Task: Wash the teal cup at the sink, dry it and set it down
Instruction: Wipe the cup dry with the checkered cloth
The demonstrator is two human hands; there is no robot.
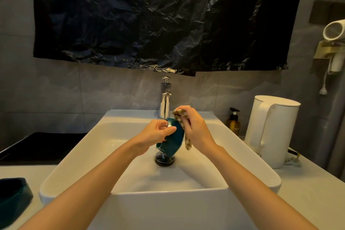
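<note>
Over the white sink (78, 153), just above the drain (164, 160), the teal cup (172, 143) hangs tipped with its mouth down and to the left. My left hand (155, 133) grips it by the handle side. My right hand (194, 127) holds a patterned brown cloth (183, 127) bunched against the cup's base and right wall, and one end of the cloth hangs down. The chrome tap (165, 102) stands behind the cup; no water shows running from it.
A white kettle (270, 132) and an amber pump bottle (233, 122) stand on the counter to the right. A dark teal dish (13, 198) lies at the left front. A black tray (41, 145) sits at the left. A hair dryer (334, 43) hangs on the right wall.
</note>
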